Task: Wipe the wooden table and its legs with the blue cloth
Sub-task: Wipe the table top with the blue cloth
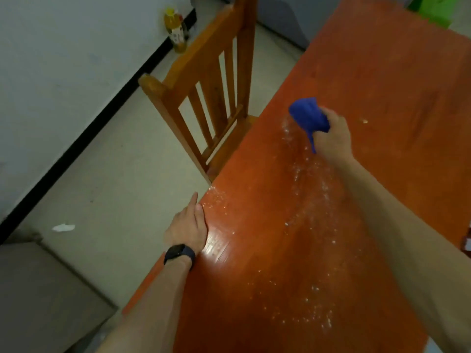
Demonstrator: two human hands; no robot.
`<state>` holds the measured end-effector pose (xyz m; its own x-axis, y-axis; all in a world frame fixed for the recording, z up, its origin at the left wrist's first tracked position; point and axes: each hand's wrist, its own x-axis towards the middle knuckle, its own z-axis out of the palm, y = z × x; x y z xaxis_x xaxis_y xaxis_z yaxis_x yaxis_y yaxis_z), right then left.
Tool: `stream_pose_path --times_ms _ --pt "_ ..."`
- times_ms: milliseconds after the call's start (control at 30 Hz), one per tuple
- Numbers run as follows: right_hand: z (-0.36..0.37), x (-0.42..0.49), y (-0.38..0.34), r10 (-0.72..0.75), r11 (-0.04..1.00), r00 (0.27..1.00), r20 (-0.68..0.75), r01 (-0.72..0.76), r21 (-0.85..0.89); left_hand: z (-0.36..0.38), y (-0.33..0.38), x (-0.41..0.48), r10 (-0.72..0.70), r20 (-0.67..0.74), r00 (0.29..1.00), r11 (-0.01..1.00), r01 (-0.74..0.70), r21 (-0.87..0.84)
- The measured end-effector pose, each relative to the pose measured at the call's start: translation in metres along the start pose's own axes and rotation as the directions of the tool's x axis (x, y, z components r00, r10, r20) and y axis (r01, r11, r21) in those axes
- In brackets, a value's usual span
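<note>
red-brown wooden table [369, 72] crumb-speckled; blue cloth [308, 117] bunched in right hand [331, 136].

One camera only, worn on the person's head, looks steeply down and forward along the wooden table [356, 72] from its near end. It sits close above both forearms, tilted, catching a chair [204, 72], floor [114, 187] and wall [63, 59] at the left.

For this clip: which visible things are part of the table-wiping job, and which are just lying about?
Job: blue cloth bunched in the right hand; wooden table; white crumbs; left hand at the table's edge.

Lying about: wooden chair, yellow bottle, white scrap on floor.
</note>
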<state>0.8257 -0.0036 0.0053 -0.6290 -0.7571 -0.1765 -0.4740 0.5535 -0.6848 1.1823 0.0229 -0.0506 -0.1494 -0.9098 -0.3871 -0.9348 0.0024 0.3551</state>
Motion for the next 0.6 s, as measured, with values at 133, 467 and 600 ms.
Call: stream_pose_path --times_ms 133,467,600 --pt "0.009 0.068 0.003 -0.032 0.997 0.998 -0.056 0.028 -0.069 0.007 0.002 0.004 -0.026 0.012 1.000 0.999 0.026 0.023" --pt "0.106 0.005 -0.028 -0.353 0.885 0.881 0.316 0.423 -0.192 0.012 -0.002 0.011 -0.054 0.008 0.999 0.993 0.053 0.106" --pt "0.100 0.006 -0.056 -0.389 0.918 0.792 0.470 0.374 0.129 0.010 0.000 0.011 -0.056 0.004 0.998 0.994 0.055 0.096"
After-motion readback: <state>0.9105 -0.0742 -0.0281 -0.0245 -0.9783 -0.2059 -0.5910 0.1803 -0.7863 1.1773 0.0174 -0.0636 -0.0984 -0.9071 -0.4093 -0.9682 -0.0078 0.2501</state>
